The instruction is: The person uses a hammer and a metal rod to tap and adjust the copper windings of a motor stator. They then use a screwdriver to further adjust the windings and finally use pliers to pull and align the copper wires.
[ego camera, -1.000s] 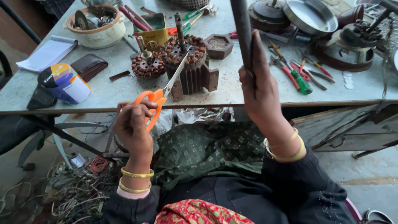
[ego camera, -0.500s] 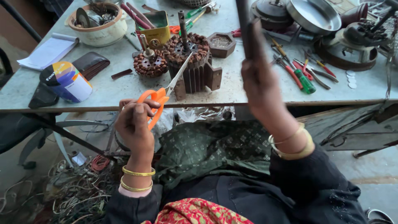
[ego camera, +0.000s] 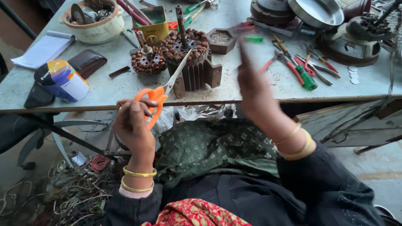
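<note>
My left hand point(ego camera: 133, 127) grips orange-handled scissors point(ego camera: 161, 93) in front of the table's near edge point(ego camera: 104, 102). Their blades angle up and right toward a finned motor stator with copper windings point(ego camera: 190, 56). A smaller wound rotor point(ego camera: 146, 60) sits to the left of the stator. My right hand point(ego camera: 256, 94) is raised over the table edge to the right of the stator. It is blurred by motion, with a dark tip above the fingers, and I cannot tell whether it holds anything.
On the table are a white bowl of parts point(ego camera: 94, 25), a yellow tin point(ego camera: 154, 21), a notepad point(ego camera: 42, 48), a brown wallet point(ego camera: 87, 62), a round canister point(ego camera: 63, 79), pliers and screwdrivers point(ego camera: 299, 69) and a metal pan point(ego camera: 314, 12). Tangled wires point(ego camera: 79, 188) lie on the floor.
My right hand held a long dark strip upright; it has dropped lower and now blurs, the strip no longer plainly seen. The left hand with the scissors has stayed about where it was.
</note>
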